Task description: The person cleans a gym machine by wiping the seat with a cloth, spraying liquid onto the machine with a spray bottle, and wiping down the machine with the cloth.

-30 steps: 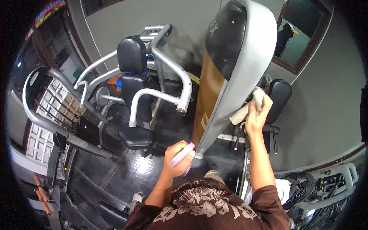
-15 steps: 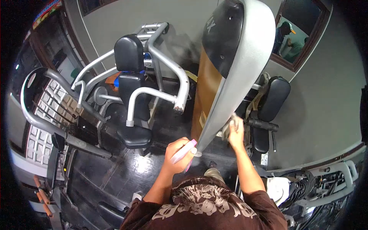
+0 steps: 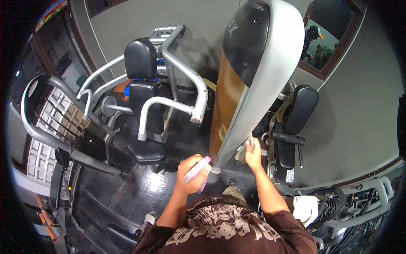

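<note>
As light glints off the dark floor (image 3: 139, 190), my right hand (image 3: 253, 156) holds a pale cloth (image 3: 240, 153) low beside the silver edge of a tall machine housing (image 3: 275, 63), fingers curled over a bunched part of it. Whether the cloth touches the housing, I cannot tell from this angle. My left hand (image 3: 186, 172), nearly closed, grips a pink-and-white bottle (image 3: 196, 170) tilted near the housing's foot, its pink end up by my thumb. A black padded seat (image 3: 146, 151) stands to the left; another machine's upright black pad (image 3: 301, 109) is beyond my right hand. The cloth looks light, limp and hard to damage, likely to fold under pressure and best held gathered in the fingers, with a loose part left free. The bottle appears to be light, fairly stiff plastic that could turn slippery if wet; a wrap around its body seems the surest hold. The housing looks heavy, rigid and smooth, its rounded silver edge offering the hand little to grasp.
</note>
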The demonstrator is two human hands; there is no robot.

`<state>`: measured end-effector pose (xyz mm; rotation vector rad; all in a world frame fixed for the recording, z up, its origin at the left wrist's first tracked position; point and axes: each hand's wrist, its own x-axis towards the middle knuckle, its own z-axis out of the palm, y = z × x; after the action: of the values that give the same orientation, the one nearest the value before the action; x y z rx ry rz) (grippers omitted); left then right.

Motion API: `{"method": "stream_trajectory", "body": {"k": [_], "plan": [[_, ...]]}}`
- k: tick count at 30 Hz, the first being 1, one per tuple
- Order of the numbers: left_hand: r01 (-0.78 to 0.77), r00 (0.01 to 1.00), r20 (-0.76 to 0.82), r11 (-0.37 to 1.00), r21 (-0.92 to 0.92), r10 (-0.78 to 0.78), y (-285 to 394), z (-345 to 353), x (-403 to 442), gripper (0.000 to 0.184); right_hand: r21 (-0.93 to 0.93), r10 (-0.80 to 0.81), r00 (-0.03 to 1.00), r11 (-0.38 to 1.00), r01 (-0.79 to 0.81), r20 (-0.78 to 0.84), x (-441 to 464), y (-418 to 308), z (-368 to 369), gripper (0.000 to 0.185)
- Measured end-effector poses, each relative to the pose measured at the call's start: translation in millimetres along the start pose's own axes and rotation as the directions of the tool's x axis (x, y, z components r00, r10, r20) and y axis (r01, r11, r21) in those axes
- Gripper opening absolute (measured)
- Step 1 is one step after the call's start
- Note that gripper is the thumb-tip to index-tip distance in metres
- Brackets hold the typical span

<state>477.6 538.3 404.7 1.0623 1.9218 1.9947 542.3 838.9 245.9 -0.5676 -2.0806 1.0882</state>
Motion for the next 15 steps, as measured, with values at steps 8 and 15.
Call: {"method": "stream_trajectory", "body": {"k": [8, 15], "plan": [[-0.037, 0.999, 0.032, 0.998, 0.044, 0.035, 7.4, 2.4, 3.3, 0.013, 0.302, -0.099, 0.975, 0.940, 0.157, -0.198, 65.4, -124.6, -40.6, 0.040], [-0.030, 0.999, 0.013, 0.996, 0.081, 0.029, 13.7, 2.5, -4.1, 0.012, 0.039, -0.057, 0.988, 0.997, 0.063, -0.145, 12.4, -43.8, 8.5, 0.035]]}}
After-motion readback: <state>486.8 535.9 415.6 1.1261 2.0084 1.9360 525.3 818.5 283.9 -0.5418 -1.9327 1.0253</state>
